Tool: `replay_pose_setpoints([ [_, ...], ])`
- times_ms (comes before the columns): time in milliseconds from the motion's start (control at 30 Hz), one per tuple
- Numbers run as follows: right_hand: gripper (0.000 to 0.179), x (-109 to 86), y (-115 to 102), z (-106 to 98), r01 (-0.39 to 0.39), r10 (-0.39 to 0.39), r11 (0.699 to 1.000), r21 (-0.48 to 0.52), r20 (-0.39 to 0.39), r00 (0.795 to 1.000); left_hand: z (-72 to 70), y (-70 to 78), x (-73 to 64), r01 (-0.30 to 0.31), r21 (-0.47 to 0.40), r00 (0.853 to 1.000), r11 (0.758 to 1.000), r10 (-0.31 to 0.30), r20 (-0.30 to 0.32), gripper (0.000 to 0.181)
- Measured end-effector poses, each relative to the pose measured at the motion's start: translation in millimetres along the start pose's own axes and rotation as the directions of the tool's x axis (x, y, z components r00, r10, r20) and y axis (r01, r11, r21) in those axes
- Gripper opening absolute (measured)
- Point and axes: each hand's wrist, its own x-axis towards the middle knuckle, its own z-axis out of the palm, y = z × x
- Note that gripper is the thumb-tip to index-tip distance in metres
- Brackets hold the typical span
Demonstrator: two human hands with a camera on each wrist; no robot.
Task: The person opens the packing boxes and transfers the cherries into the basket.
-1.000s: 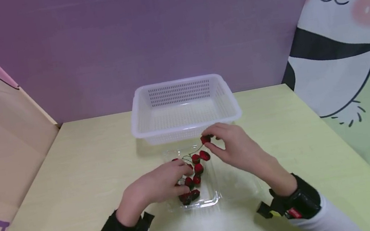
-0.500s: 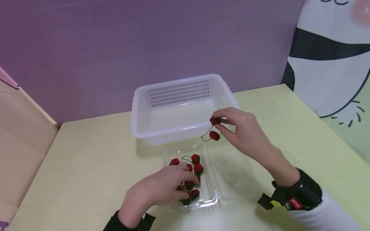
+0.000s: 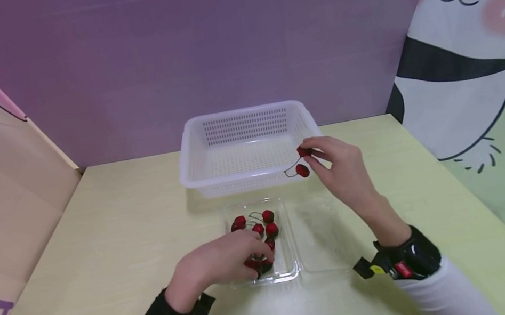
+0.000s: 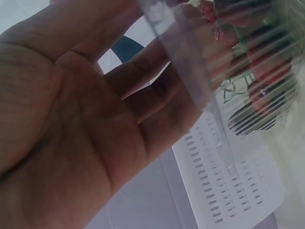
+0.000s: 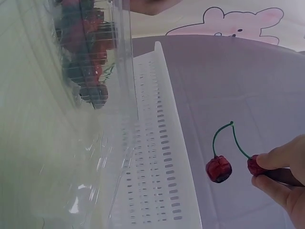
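My right hand (image 3: 343, 169) pinches one of a pair of red cherries between thumb and fingertips, over the right front corner of a white slotted basket (image 3: 245, 177). The other cherry (image 5: 219, 169) dangles beside it, joined by a forked green stem. My left hand (image 3: 223, 258) reaches into a clear plastic box (image 3: 287, 238), its relaxed fingers bent over the cherries (image 3: 271, 229) inside. In the left wrist view, those fingers (image 4: 167, 117) pass over the box's clear wall, fingertips right at the fruit. Part of the cherries is hidden under the hand.
The box's clear lid (image 3: 322, 239) lies folded out flat to the right on the pale wooden table (image 3: 114, 241). Behind the basket stands a purple backdrop (image 3: 226, 37), with a panda-printed panel (image 3: 476, 56) on the right.
My right hand has lifted the cherry pair out of the box and carried it up and rightward to the basket's corner. The left fingers have shifted slightly toward me over the cherries.
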Motion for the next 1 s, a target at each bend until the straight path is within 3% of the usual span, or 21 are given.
replay_pose_setpoints([
  [333, 0.027, 2.0, 16.8, 1.5, 0.009, -0.014, 0.998, -0.062, -0.076, 0.997, 1.0, 0.3, 1.9, -0.059, 0.049, 0.998, 0.997, 0.059, 0.004, 0.026],
  [500, 0.025, 3.6, 22.3, 1.9, 0.005, -0.013, 0.996, -0.092, -0.087, 0.996, 1.9, 1.3, 0.5, -0.035, 0.045, 0.999, 0.998, 0.034, 0.016, 0.026],
  [767, 0.024, 11.0, 32.5, 6.6, -0.015, 0.01, 0.999, -0.041, -0.122, 0.993, 2.3, 2.4, 0.4, 0.008, 0.05, 0.999, 0.999, -0.01, 0.033, 0.022],
  [1000, 0.02, 15.5, 37.0, 11.1, -0.086, 0.076, 0.993, -0.079, -0.118, 0.99, 2.1, 2.8, 1.6, -0.008, 0.048, 0.999, 0.999, 0.006, 0.032, 0.021],
])
